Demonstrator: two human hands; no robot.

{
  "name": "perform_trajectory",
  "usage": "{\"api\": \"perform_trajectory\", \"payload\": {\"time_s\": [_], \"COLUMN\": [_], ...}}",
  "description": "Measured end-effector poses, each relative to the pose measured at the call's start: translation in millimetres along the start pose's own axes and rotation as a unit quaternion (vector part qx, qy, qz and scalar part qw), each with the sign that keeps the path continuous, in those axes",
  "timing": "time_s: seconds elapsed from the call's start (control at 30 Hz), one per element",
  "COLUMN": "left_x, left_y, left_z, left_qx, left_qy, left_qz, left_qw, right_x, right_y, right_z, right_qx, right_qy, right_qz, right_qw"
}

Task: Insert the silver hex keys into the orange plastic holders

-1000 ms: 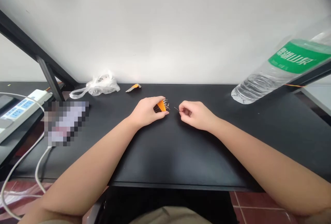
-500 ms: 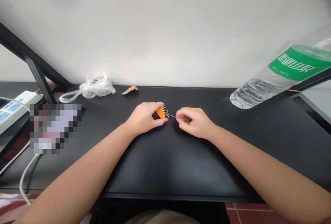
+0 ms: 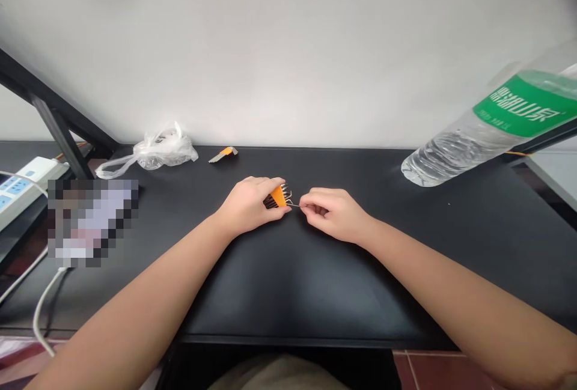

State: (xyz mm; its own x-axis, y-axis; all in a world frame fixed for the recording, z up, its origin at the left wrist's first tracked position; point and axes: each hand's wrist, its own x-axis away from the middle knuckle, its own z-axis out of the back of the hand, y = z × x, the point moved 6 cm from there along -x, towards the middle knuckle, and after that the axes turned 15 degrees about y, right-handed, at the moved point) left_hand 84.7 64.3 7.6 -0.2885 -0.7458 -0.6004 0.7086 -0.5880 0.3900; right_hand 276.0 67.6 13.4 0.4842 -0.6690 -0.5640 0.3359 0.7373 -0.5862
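My left hand [image 3: 250, 205] is closed around an orange hex key holder [image 3: 278, 196] with several dark L-shaped hex keys in it, their bent ends sticking out to the right. Between the thumb and fingers of my right hand [image 3: 331, 213] is a thin hex key [image 3: 294, 205]. Its free end points left and meets the holder's right side; whether it sits in a slot I cannot tell. Both hands are low over the black table [image 3: 306, 282]. Farther back lies a second orange holder with silver keys [image 3: 223, 154].
A clear plastic bag [image 3: 164, 149] lies at the back left. At the right stands a large water bottle [image 3: 455, 149] with a green label. On the left are a blurred-out object [image 3: 94, 216] with a white cable [image 3: 40, 309] and a white power strip [image 3: 31, 182].
My right hand has moved slightly left, bringing the thin hex key closer to the orange holder. My left hand keeps its hold. The view has shifted a little.
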Motion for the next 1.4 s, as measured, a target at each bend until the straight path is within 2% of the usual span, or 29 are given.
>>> {"api": "perform_trajectory", "payload": {"time_s": [0.4, 0.7, 0.93, 1.4], "left_x": [0.1, -0.2, -0.3, -2.3], "left_y": [-2.2, -0.1, 0.8, 4.2], "left_z": [-1.0, -1.4, -2.0, 6.7], "left_qx": [-0.006, -0.034, -0.048, -0.034], "left_qy": [0.003, -0.015, -0.018, -0.027], "left_qz": [-0.013, -0.035, -0.057, -0.071], "left_qw": [1.000, 0.999, 0.997, 0.997], "right_x": [0.1, -0.2, -0.1, -4.4], "right_y": [4.6, 3.6, -6.1, -3.9], "right_z": [1.4, 2.1, 0.0, -1.1], "right_qx": [-0.008, 0.001, 0.041, 0.027], "right_qy": [0.000, -0.001, -0.017, -0.035], "right_qz": [-0.017, -0.011, 0.026, 0.011], "right_qw": [1.000, 1.000, 0.999, 0.999]}}
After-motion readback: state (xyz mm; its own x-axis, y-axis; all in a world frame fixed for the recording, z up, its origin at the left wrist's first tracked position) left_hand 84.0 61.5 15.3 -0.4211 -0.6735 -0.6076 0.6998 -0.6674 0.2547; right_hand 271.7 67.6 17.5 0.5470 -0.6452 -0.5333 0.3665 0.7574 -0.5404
